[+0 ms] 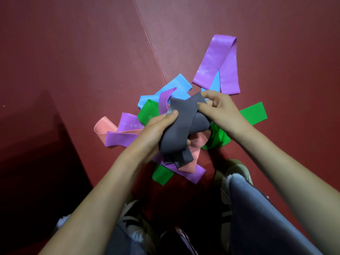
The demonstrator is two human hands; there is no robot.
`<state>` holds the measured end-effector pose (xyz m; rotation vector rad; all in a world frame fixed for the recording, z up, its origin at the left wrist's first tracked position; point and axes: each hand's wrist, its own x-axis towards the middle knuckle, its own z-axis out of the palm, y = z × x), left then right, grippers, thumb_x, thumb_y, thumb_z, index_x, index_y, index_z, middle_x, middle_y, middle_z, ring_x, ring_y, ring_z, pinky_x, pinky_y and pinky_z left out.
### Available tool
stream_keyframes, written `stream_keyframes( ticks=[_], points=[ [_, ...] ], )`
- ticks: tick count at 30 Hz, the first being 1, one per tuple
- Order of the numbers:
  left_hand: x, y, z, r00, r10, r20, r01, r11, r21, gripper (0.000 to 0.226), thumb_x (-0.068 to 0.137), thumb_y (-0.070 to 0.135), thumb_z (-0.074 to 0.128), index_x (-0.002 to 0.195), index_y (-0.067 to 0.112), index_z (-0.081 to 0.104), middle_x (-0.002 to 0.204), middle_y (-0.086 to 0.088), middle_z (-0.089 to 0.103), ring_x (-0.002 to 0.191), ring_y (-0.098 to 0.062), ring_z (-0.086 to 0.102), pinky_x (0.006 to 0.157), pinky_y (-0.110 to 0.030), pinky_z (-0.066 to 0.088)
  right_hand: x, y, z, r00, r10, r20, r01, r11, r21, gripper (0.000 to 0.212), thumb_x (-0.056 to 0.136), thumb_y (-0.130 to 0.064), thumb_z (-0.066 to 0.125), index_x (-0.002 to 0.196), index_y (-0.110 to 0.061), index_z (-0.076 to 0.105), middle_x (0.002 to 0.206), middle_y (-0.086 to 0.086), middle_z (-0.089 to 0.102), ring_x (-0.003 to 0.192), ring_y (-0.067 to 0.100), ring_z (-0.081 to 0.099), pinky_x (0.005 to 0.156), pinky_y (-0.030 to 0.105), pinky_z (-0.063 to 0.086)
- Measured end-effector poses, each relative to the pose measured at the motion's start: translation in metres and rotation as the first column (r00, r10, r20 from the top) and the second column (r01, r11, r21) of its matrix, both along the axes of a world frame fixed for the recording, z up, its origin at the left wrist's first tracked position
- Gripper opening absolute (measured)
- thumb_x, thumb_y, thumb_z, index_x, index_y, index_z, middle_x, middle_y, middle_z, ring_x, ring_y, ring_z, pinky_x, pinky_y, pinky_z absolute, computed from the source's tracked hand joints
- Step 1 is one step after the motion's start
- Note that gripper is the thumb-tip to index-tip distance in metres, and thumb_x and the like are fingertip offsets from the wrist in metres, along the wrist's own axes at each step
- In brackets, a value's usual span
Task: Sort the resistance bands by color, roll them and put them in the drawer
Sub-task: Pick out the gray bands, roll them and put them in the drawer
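Observation:
A bundle of grey bands point(181, 129) is held above a mixed pile on the red floor mat point(92, 61). My left hand point(158, 129) grips the bundle from the left, thumb on top. My right hand point(219, 111) pinches its upper right end. Under them lie purple bands point(219, 63), blue bands point(174, 89), green bands point(253, 113) and pink bands point(104, 129), tangled together. No drawer is in view.
A seam point(149, 39) runs diagonally across the mat towards the pile. A dark low object point(36, 144) sits at the left. My knees in jeans point(257, 208) and shoes point(237, 172) are just below the pile.

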<state>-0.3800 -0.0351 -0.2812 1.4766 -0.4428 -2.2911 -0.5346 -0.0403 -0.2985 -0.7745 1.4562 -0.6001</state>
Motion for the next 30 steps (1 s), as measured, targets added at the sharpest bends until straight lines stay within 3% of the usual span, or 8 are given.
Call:
stream_keyframes(
  ticks=[6, 11, 14, 17, 19, 21, 26, 30],
  points=[
    [0.001, -0.012, 0.001, 0.985, 0.151, -0.087, -0.149, 0.988, 0.037, 0.03, 0.094, 0.027, 0.034, 0.09, 0.01, 0.058, 0.063, -0.006, 0.064, 0.04, -0.017, 0.058, 0.045, -0.025, 0.051, -0.014, -0.013, 0.026, 0.973, -0.11, 0.204, 0.14, 0.98, -0.143, 0.021, 0.085, 0.005, 0.051, 0.083, -0.016, 0.055, 0.054, -0.013, 0.067, 0.053, -0.003, 0.06, 0.057, 0.011, 0.049],
    [0.0, -0.021, 0.004, 0.96, 0.24, -0.144, -0.235, 0.971, 0.05, 0.033, 0.095, 0.029, 0.034, 0.088, 0.011, 0.061, 0.068, -0.004, 0.068, 0.046, -0.016, 0.061, 0.049, -0.024, 0.053, -0.016, -0.013, 0.029, 0.96, 0.116, 0.253, -0.115, 0.993, -0.02, 0.025, 0.078, 0.003, 0.057, 0.094, -0.015, 0.054, 0.05, -0.01, 0.065, 0.045, -0.002, 0.058, 0.046, 0.008, 0.045],
    [-0.002, -0.016, 0.0, 0.978, 0.196, -0.068, -0.197, 0.98, -0.003, 0.028, 0.094, 0.027, 0.037, 0.096, 0.009, 0.059, 0.078, -0.009, 0.066, 0.054, -0.016, 0.063, 0.049, -0.023, 0.053, -0.013, -0.003, 0.02, 0.94, 0.27, 0.21, -0.286, 0.957, 0.053, 0.035, 0.077, 0.0, 0.059, 0.109, -0.014, 0.053, 0.078, -0.006, 0.069, 0.061, -0.003, 0.062, 0.058, 0.01, 0.049],
    [-0.003, -0.011, -0.001, 0.993, 0.118, -0.01, -0.118, 0.992, -0.034, 0.024, 0.093, 0.022, 0.04, 0.092, 0.007, 0.06, 0.074, -0.007, 0.068, 0.056, -0.015, 0.063, 0.046, -0.023, 0.052, -0.014, 0.0, 0.01, 0.943, 0.253, 0.215, -0.296, 0.934, 0.2, 0.012, 0.087, -0.026, 0.053, 0.096, -0.023, 0.061, 0.089, -0.005, 0.065, 0.071, 0.003, 0.061, 0.061, 0.017, 0.048],
    [-0.005, -0.008, 0.0, 0.999, 0.029, 0.015, -0.029, 0.999, -0.045, 0.023, 0.093, 0.019, 0.041, 0.086, 0.009, 0.06, 0.062, -0.001, 0.069, 0.05, -0.012, 0.063, 0.046, -0.022, 0.053, -0.017, -0.002, 0.005, 0.957, 0.154, 0.247, -0.226, 0.927, 0.298, 0.035, 0.085, -0.052, 0.04, 0.097, -0.027, 0.061, 0.096, -0.003, 0.063, 0.078, 0.008, 0.058, 0.063, 0.021, 0.047],
    [-0.008, -0.006, 0.003, 0.996, -0.082, 0.027, 0.083, 0.995, -0.056, 0.022, 0.093, 0.018, 0.04, 0.082, 0.009, 0.058, 0.051, -0.001, 0.065, 0.04, -0.012, 0.06, 0.044, -0.021, 0.051, -0.017, -0.007, 0.0, 0.94, -0.071, 0.335, -0.06, 0.929, 0.365, 0.051, 0.087, -0.056, 0.031, 0.112, -0.02, 0.057, 0.108, 0.003, 0.061, 0.091, 0.015, 0.058, 0.074, 0.025, 0.047],
    [-0.015, 0.0, 0.004, 0.988, -0.156, -0.005, 0.155, 0.987, -0.032, 0.023, 0.093, 0.016, 0.04, 0.079, 0.007, 0.055, 0.048, -0.003, 0.063, 0.037, -0.013, 0.058, 0.041, -0.022, 0.051, -0.011, -0.014, 0.0, 0.83, -0.485, 0.276, 0.402, 0.862, 0.307, 0.018, 0.094, -0.016, 0.042, 0.095, -0.009, 0.059, 0.074, 0.0, 0.071, 0.066, 0.009, 0.066, 0.061, 0.02, 0.054],
    [-0.012, -0.002, -0.003, 1.0, -0.012, 0.022, 0.013, 0.999, -0.05, 0.021, 0.094, 0.02, 0.039, 0.087, 0.011, 0.057, 0.056, 0.0, 0.067, 0.044, -0.014, 0.062, 0.049, -0.025, 0.053, -0.012, -0.015, 0.006, 0.84, -0.484, 0.247, 0.461, 0.875, 0.147, 0.018, 0.093, -0.01, 0.042, 0.088, -0.014, 0.059, 0.061, -0.009, 0.07, 0.058, 0.003, 0.064, 0.058, 0.017, 0.053]
  ],
)
